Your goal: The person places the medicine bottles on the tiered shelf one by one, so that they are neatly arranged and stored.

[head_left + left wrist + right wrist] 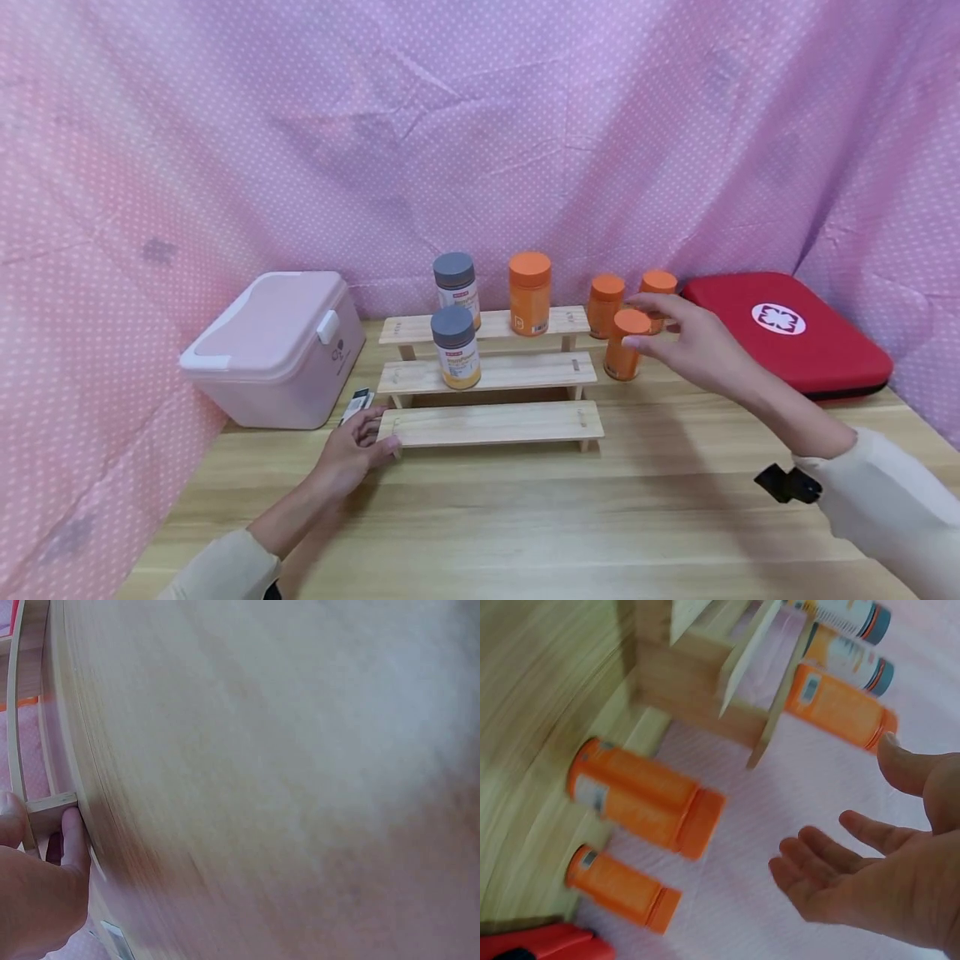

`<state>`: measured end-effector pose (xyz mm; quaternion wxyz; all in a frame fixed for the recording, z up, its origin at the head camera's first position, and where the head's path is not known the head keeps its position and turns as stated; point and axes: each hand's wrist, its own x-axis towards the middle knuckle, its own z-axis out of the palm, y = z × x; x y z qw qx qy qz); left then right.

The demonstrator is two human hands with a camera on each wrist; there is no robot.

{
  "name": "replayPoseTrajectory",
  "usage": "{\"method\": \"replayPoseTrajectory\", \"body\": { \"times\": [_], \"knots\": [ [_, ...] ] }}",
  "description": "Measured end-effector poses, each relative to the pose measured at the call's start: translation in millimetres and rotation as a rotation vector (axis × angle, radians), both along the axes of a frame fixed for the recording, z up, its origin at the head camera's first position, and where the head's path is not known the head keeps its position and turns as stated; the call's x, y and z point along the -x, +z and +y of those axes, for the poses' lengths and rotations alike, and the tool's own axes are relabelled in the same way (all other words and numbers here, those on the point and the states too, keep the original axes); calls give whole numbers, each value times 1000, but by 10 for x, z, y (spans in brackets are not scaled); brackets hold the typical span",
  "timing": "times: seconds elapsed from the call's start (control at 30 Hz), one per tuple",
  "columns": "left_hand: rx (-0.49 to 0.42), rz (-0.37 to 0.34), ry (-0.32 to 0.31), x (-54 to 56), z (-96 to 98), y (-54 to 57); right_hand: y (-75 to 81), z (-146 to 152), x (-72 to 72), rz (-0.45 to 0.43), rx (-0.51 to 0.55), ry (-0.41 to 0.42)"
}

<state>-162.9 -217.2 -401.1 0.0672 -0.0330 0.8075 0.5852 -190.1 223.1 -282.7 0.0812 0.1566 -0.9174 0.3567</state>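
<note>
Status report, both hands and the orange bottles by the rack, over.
Left hand grips lowest step of tiered wooden rack. Right hand empty, near three orange bottles standing beside rack. No obstruction apparent.

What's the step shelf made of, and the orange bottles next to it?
Step shelf: smooth, pale wood, it seems; grain lines show. Orange bottles: probably smooth plastic, from the evenly coloured caps and soft shine, though I can't be sure.

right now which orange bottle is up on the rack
The orange bottle on the rack's top shelf, right of a grey-capped bottle; the other orange bottles stand on the table.
</note>
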Motion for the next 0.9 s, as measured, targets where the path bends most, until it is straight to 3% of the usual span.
{"method": "replayPoseTrajectory", "body": {
  "times": [0.17,0.3,0.6,0.9],
  "knots": [
    [72,23,7,7,-3,14,-79,176,148,43,-34,-66],
    [60,24,7,11,-2,12,-167,299,269,71,-45,-83],
    [61,21,6,7,-7,-3,-373,398,470,-93,-18,-27],
    [64,12,6,14,1,17,-568,289,667,-118,-44,4]
  ]
}}
